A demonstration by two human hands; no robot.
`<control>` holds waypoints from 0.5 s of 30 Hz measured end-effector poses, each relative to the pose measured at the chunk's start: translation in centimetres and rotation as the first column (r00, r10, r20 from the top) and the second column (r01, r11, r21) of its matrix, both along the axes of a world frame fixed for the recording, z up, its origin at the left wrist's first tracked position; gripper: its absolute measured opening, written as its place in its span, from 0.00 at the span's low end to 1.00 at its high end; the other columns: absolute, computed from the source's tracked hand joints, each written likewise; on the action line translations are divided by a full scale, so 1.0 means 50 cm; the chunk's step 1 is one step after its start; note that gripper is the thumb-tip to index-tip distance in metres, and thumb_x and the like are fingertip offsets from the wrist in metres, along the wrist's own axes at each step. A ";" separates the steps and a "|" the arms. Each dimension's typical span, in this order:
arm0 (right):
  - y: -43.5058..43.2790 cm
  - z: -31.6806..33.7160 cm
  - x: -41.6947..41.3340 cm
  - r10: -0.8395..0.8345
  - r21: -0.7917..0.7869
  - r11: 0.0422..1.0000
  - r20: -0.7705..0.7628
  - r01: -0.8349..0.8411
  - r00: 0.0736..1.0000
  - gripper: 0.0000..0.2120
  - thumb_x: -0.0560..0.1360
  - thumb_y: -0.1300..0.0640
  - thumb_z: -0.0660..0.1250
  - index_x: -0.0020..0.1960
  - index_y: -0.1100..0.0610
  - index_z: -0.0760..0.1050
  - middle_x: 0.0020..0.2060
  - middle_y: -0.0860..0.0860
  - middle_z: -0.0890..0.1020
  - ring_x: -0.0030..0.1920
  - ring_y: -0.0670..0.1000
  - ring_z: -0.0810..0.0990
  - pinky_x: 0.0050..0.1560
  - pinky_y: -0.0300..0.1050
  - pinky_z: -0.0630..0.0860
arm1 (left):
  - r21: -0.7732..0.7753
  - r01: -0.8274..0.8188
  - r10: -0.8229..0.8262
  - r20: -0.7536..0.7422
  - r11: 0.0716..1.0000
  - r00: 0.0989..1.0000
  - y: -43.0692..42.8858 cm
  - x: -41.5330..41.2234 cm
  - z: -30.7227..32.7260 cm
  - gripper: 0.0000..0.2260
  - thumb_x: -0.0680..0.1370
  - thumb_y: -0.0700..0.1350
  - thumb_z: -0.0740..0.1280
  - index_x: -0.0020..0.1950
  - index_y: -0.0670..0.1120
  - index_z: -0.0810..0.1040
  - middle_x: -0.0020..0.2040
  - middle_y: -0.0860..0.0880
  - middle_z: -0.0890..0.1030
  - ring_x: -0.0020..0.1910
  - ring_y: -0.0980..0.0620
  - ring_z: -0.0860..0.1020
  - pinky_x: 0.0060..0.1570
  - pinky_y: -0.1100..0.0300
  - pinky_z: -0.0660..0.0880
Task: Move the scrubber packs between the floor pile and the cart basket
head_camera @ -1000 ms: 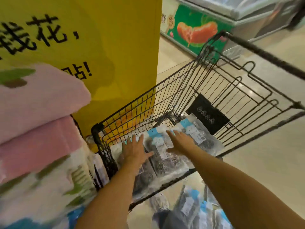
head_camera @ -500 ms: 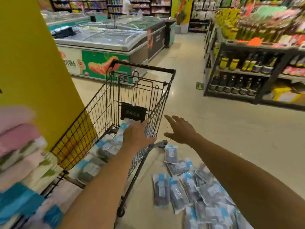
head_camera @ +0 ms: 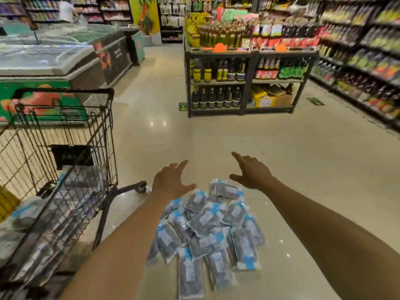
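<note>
Both arms stretch out above a heap of clear packets with blue labels (head_camera: 207, 226) lying on the tiled floor (head_camera: 303, 159). The left hand (head_camera: 171, 180) hangs spread wide, fingers straight, holding nothing, over the heap's near-left edge. The right hand (head_camera: 251, 172) is likewise spread and empty, over the heap's far-right edge. A black wire shopping cart (head_camera: 65, 169) stands just left of the heap with similar packets inside. A shelf of bottles (head_camera: 244, 79) stands farther off.

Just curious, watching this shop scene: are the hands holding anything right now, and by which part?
Nothing is held. The left hand and right hand are both open, fingers spread, above the packets piled on the floor.
</note>
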State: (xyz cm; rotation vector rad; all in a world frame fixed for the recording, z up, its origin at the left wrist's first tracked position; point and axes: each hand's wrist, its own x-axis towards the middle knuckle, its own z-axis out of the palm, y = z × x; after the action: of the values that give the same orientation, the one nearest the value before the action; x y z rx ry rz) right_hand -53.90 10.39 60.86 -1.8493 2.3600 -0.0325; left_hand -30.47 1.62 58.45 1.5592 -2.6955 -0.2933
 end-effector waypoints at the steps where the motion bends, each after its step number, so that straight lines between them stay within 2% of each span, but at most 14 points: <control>1: 0.039 -0.007 -0.047 -0.029 0.012 1.000 0.003 0.029 1.000 0.38 0.75 0.41 0.63 0.77 0.50 0.48 0.64 0.58 0.71 0.62 0.60 0.71 0.58 0.53 0.72 | 0.021 0.023 -0.024 0.019 1.000 1.000 0.027 -0.041 -0.013 0.40 0.71 0.69 0.62 0.77 0.56 0.50 0.73 0.47 0.65 0.67 0.45 0.69 0.61 0.52 0.71; 8: 0.225 -0.090 -0.255 -0.156 0.111 0.983 0.072 0.147 0.985 0.38 0.75 0.41 0.62 0.77 0.51 0.48 0.64 0.59 0.72 0.62 0.61 0.72 0.59 0.53 0.73 | 0.169 0.096 -0.106 0.051 0.981 0.993 0.174 -0.229 -0.098 0.39 0.72 0.66 0.63 0.77 0.55 0.50 0.72 0.47 0.66 0.67 0.45 0.68 0.60 0.52 0.71; 13: 0.249 -0.180 -0.314 -0.193 0.196 0.966 0.115 0.169 0.974 0.38 0.75 0.41 0.63 0.77 0.49 0.48 0.64 0.58 0.71 0.62 0.60 0.72 0.59 0.53 0.72 | 0.224 0.089 -0.105 0.059 0.970 0.993 0.201 -0.285 -0.171 0.37 0.73 0.64 0.65 0.77 0.54 0.53 0.72 0.48 0.66 0.70 0.47 0.66 0.65 0.53 0.66; 15: 0.241 -0.217 -0.334 -0.199 0.220 0.961 0.130 0.167 0.971 0.38 0.74 0.40 0.63 0.76 0.49 0.48 0.64 0.58 0.72 0.61 0.60 0.72 0.59 0.53 0.73 | 0.249 0.076 -0.094 0.060 0.966 0.994 0.192 -0.301 -0.206 0.38 0.71 0.65 0.66 0.77 0.55 0.54 0.73 0.48 0.65 0.69 0.46 0.67 0.63 0.51 0.69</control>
State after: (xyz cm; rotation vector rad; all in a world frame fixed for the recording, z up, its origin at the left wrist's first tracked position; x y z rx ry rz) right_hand -70.61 22.42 50.03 -1.4764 2.3227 0.0511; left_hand -45.51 11.20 48.16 1.5382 -2.8805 -0.6079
